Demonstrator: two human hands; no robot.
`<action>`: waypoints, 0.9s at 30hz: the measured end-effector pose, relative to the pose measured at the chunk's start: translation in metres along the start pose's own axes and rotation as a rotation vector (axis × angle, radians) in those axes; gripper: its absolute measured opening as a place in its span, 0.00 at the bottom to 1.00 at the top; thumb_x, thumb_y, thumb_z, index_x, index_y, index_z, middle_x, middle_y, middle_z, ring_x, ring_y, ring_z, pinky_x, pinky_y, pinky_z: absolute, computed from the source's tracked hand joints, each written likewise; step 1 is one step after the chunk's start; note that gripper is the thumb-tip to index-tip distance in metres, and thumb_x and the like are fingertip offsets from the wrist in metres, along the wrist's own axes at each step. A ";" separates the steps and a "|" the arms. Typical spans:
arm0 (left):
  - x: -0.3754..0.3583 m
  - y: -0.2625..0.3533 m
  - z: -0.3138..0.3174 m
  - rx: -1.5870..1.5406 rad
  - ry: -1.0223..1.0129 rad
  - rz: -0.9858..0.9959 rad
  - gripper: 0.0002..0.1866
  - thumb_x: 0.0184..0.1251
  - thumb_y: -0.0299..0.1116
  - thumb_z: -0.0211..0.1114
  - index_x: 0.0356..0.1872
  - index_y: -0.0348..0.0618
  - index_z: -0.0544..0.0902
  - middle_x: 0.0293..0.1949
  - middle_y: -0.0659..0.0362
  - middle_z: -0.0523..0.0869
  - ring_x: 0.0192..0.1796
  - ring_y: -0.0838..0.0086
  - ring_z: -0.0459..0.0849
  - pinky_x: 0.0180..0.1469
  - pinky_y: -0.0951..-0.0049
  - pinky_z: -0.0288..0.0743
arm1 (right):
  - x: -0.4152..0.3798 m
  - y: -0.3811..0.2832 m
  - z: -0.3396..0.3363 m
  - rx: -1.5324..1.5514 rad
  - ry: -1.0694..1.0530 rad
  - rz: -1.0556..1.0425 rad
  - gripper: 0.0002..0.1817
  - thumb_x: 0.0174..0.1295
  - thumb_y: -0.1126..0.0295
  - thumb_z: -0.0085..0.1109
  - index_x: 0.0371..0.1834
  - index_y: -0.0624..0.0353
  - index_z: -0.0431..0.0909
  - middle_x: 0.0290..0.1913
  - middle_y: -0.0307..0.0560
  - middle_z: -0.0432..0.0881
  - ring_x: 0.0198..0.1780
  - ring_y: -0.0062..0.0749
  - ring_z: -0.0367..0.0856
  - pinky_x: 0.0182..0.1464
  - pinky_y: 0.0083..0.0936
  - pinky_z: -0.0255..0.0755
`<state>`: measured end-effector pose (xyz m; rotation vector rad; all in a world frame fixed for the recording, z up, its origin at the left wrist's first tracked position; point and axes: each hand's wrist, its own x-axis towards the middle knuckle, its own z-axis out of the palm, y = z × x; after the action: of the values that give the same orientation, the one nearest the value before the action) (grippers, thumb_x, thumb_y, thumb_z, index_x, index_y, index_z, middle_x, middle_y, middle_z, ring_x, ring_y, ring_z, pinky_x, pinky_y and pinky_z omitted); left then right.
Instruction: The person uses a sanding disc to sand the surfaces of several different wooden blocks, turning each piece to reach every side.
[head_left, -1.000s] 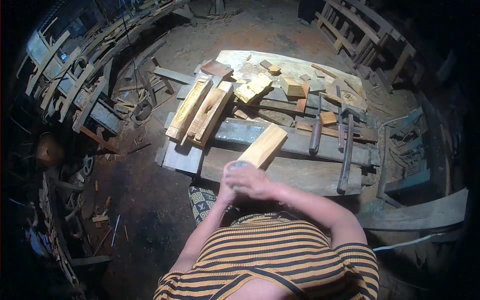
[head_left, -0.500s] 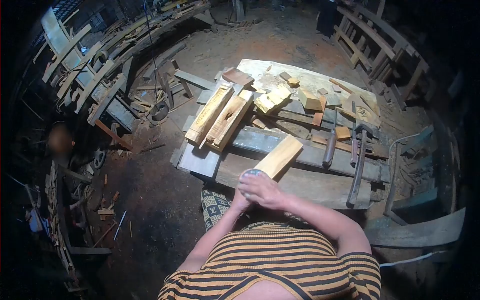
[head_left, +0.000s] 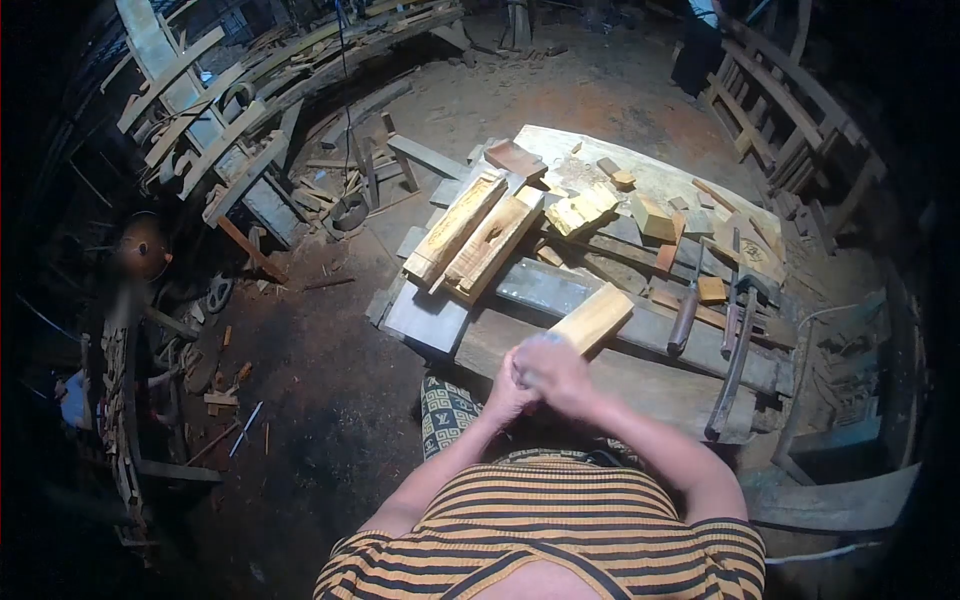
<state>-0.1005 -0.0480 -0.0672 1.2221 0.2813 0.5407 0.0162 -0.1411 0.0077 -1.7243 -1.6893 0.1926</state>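
Note:
A pale wooden block (head_left: 597,318) slants over the near edge of the workbench (head_left: 610,383), its near end at my hands. My left hand (head_left: 512,388) is closed at that end, just below and left of the other hand. Over it lies my right hand (head_left: 556,372), blurred by motion and closed around something I cannot make out. Two long wooden pieces (head_left: 455,228) (head_left: 494,243) rest side by side on the bench's left part. Chisels (head_left: 684,322) and a curved-handled tool (head_left: 735,365) lie to the right.
Small wood blocks (head_left: 652,218) and chips cover the far side of the bench. Planks (head_left: 250,175) are stacked at the back left, and a wooden rack (head_left: 790,95) stands at the back right. A long stick (head_left: 246,430) lies on the floor at the left.
The view has shifted, so the bench appears further right and lower. My right hand has moved along the near end of the block, toward the right, and is now blurred.

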 end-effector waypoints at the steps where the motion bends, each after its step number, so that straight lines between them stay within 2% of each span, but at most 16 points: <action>1: 0.004 -0.005 -0.016 0.426 -0.146 0.156 0.45 0.44 0.26 0.74 0.64 0.40 0.57 0.56 0.55 0.73 0.60 0.70 0.71 0.63 0.70 0.65 | -0.008 -0.029 0.001 -0.051 0.094 -0.140 0.11 0.57 0.65 0.54 0.42 0.55 0.77 0.47 0.49 0.78 0.56 0.46 0.73 0.58 0.41 0.65; 2: 0.005 -0.005 -0.015 0.426 -0.144 0.157 0.45 0.44 0.26 0.74 0.64 0.40 0.57 0.56 0.55 0.73 0.60 0.70 0.71 0.63 0.70 0.65 | -0.013 -0.034 0.004 0.010 0.062 -0.132 0.12 0.56 0.65 0.54 0.42 0.54 0.76 0.50 0.49 0.77 0.59 0.46 0.71 0.60 0.41 0.63; 4: 0.005 -0.006 -0.015 0.589 -0.112 0.232 0.45 0.46 0.26 0.74 0.65 0.40 0.55 0.55 0.54 0.74 0.51 0.71 0.78 0.49 0.73 0.76 | 0.001 -0.019 -0.016 0.118 0.011 -0.184 0.12 0.57 0.67 0.53 0.42 0.55 0.77 0.48 0.49 0.77 0.57 0.47 0.72 0.59 0.41 0.64; 5: -0.001 0.010 0.003 -0.031 -0.019 -0.148 0.45 0.47 0.26 0.73 0.65 0.40 0.53 0.50 0.52 0.76 0.36 0.75 0.80 0.29 0.78 0.77 | -0.004 0.014 -0.009 0.014 0.092 -0.069 0.11 0.57 0.67 0.52 0.42 0.56 0.78 0.48 0.49 0.78 0.54 0.48 0.73 0.58 0.41 0.64; 6: -0.001 0.012 0.005 -0.031 -0.013 -0.149 0.45 0.47 0.26 0.73 0.65 0.40 0.53 0.50 0.52 0.76 0.36 0.75 0.80 0.29 0.78 0.77 | -0.001 0.043 -0.013 -0.062 0.128 0.067 0.13 0.56 0.67 0.53 0.44 0.56 0.79 0.48 0.50 0.78 0.52 0.50 0.74 0.57 0.41 0.65; 8: 0.000 0.014 0.007 -0.018 -0.020 -0.120 0.44 0.49 0.24 0.72 0.64 0.41 0.52 0.43 0.52 0.78 0.24 0.80 0.77 0.16 0.83 0.68 | -0.004 0.095 -0.025 -0.301 0.257 0.196 0.17 0.59 0.65 0.52 0.51 0.54 0.78 0.54 0.51 0.77 0.60 0.48 0.69 0.63 0.44 0.58; 9: 0.000 0.013 0.006 -0.005 -0.013 -0.121 0.43 0.49 0.23 0.72 0.64 0.42 0.53 0.39 0.53 0.79 0.23 0.80 0.76 0.17 0.82 0.69 | -0.002 0.105 -0.037 -0.301 0.220 0.321 0.18 0.62 0.62 0.51 0.54 0.52 0.77 0.60 0.50 0.74 0.66 0.45 0.64 0.69 0.44 0.51; 12: -0.004 0.037 0.015 0.001 -0.002 -0.234 0.43 0.49 0.23 0.71 0.64 0.43 0.53 0.37 0.54 0.79 0.23 0.80 0.76 0.18 0.82 0.70 | 0.009 0.085 -0.044 -0.290 0.134 0.501 0.19 0.63 0.61 0.51 0.56 0.51 0.76 0.62 0.48 0.72 0.68 0.44 0.62 0.71 0.44 0.47; 16: -0.004 0.018 0.009 -0.064 0.008 -0.150 0.43 0.49 0.23 0.71 0.64 0.43 0.54 0.39 0.55 0.80 0.24 0.80 0.76 0.20 0.82 0.71 | -0.007 0.019 0.001 -0.153 0.207 0.090 0.17 0.53 0.68 0.55 0.48 0.55 0.78 0.52 0.52 0.78 0.58 0.47 0.72 0.62 0.45 0.61; 17: 0.000 0.002 0.001 0.145 0.022 0.011 0.43 0.49 0.23 0.71 0.65 0.43 0.54 0.41 0.55 0.80 0.27 0.79 0.78 0.21 0.81 0.72 | -0.008 -0.010 -0.002 0.044 0.032 0.118 0.15 0.58 0.65 0.56 0.47 0.56 0.79 0.55 0.50 0.77 0.62 0.45 0.70 0.67 0.42 0.58; 19: 0.000 -0.006 -0.010 0.487 -0.041 0.221 0.42 0.50 0.23 0.70 0.65 0.43 0.54 0.48 0.55 0.78 0.38 0.77 0.81 0.27 0.82 0.76 | -0.028 -0.026 0.005 0.017 0.040 -0.031 0.16 0.58 0.64 0.56 0.49 0.56 0.77 0.54 0.50 0.77 0.62 0.46 0.70 0.65 0.43 0.59; 20: -0.002 -0.005 -0.008 0.480 -0.062 0.200 0.42 0.50 0.23 0.70 0.65 0.43 0.54 0.48 0.55 0.78 0.38 0.77 0.81 0.27 0.82 0.76 | -0.031 -0.024 0.002 0.050 0.023 -0.033 0.17 0.58 0.63 0.56 0.50 0.56 0.76 0.54 0.50 0.77 0.62 0.46 0.70 0.65 0.44 0.58; 22: -0.004 0.017 0.010 -0.039 0.033 -0.191 0.43 0.49 0.23 0.71 0.65 0.43 0.55 0.48 0.54 0.78 0.38 0.77 0.81 0.27 0.82 0.76 | -0.036 0.021 -0.009 0.045 -0.038 0.085 0.18 0.61 0.62 0.53 0.54 0.53 0.76 0.60 0.49 0.74 0.66 0.43 0.66 0.68 0.46 0.53; 24: -0.004 0.018 0.014 0.001 0.051 -0.156 0.44 0.47 0.22 0.73 0.64 0.44 0.55 0.42 0.54 0.80 0.25 0.80 0.77 0.19 0.83 0.70 | -0.032 0.069 -0.034 -0.200 -0.073 0.353 0.19 0.64 0.61 0.49 0.56 0.52 0.75 0.64 0.47 0.70 0.70 0.41 0.61 0.70 0.48 0.48; 26: -0.006 0.033 0.020 0.012 0.066 -0.260 0.43 0.45 0.22 0.72 0.64 0.40 0.57 0.56 0.53 0.73 0.58 0.68 0.75 0.60 0.68 0.71 | -0.039 0.096 -0.043 -0.330 0.289 0.441 0.19 0.65 0.60 0.48 0.56 0.54 0.75 0.63 0.47 0.72 0.68 0.43 0.62 0.67 0.48 0.52; 27: -0.005 0.032 0.020 0.014 0.059 -0.263 0.43 0.45 0.22 0.72 0.64 0.40 0.57 0.56 0.53 0.73 0.58 0.68 0.75 0.60 0.68 0.71 | -0.038 0.093 -0.044 -0.330 0.294 0.446 0.19 0.65 0.60 0.48 0.56 0.54 0.75 0.63 0.47 0.72 0.68 0.43 0.62 0.67 0.48 0.52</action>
<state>-0.1030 -0.0598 -0.0308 1.1624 0.4891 0.3478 0.1114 -0.1832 -0.0264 -2.2377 -1.1541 -0.1435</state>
